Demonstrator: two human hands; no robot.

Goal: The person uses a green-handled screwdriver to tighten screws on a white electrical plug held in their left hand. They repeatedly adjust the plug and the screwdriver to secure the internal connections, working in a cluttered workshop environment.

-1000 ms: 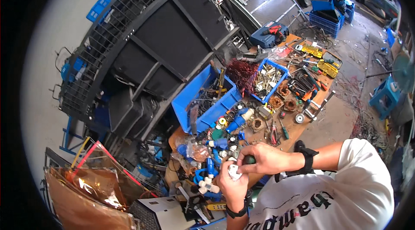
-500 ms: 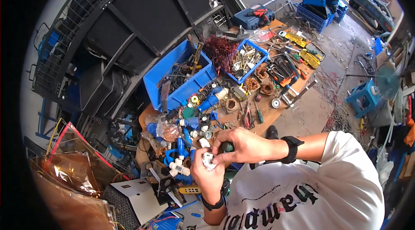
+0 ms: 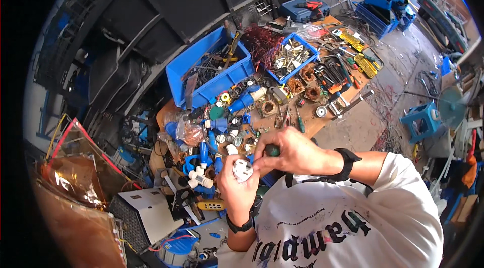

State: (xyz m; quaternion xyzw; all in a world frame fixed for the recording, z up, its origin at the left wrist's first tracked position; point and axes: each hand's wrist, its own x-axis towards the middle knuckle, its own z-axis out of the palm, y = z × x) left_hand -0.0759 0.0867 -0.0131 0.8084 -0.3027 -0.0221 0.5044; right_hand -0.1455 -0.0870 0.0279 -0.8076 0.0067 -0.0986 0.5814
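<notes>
My left hand (image 3: 235, 187) is closed around a small white round socket piece (image 3: 243, 170), its slotted face turned up. Close above it, my right hand (image 3: 302, 156) grips a screwdriver by its dark green handle (image 3: 272, 150); the shaft is hidden. The fingertips of the right hand touch or nearly touch the white piece's edge. Beside the left hand lie a white pipe-like fitting (image 3: 202, 179) and blue plug connectors (image 3: 203, 152).
Across the wooden table stand a large blue bin (image 3: 214, 84) of cables and tools and a smaller blue tray (image 3: 290, 59) of metal parts. Pliers (image 3: 286, 117), another green-handled screwdriver (image 3: 300, 123) and rusty round parts (image 3: 268, 108) lie nearer. A yellow power strip (image 3: 210, 205) sits left of my wrist.
The view has shifted a little. The white piece now shows its round face more fully, and the right hand has drawn slightly up and away from it, still holding the screwdriver.
</notes>
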